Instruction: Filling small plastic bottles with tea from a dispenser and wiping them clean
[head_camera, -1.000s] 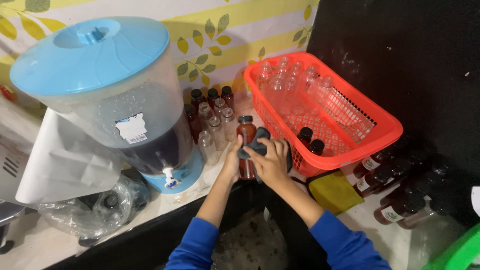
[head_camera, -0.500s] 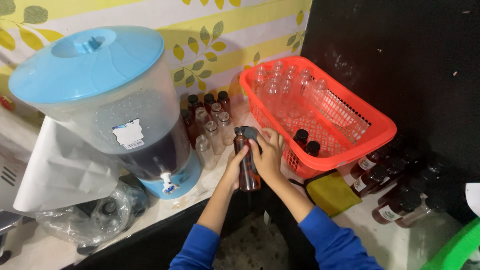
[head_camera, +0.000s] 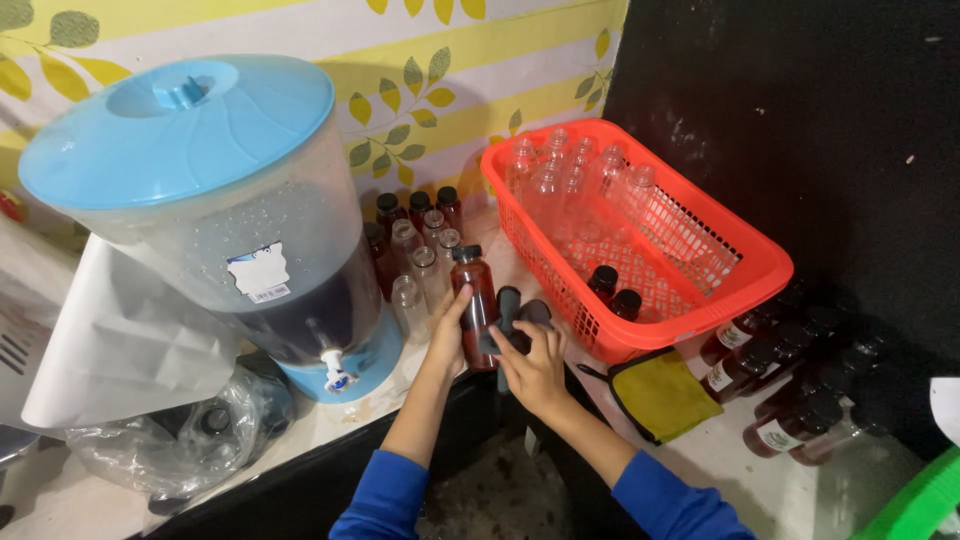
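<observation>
My left hand (head_camera: 447, 338) grips a small clear bottle (head_camera: 475, 300) of dark red liquid with a black cap, held upright near the counter's front edge. My right hand (head_camera: 533, 366) holds a dark cloth (head_camera: 516, 313) against the bottle's right side. Just behind the bottle stand several small bottles (head_camera: 415, 235), some empty and clear, some filled and capped. Both arms wear blue sleeves.
A large clear dispenser (head_camera: 215, 215) with a blue lid and a tap (head_camera: 332, 367) stands at the left. A red plastic basket (head_camera: 690, 300) at the right holds empty bottles and two capped ones. Filled labelled bottles (head_camera: 770, 370) lie at the far right beside a yellow cloth (head_camera: 660, 392).
The bottle has been lifted upright and turned in my hands. My right hand has slid from the cap down to the bottle's side with the cloth.
</observation>
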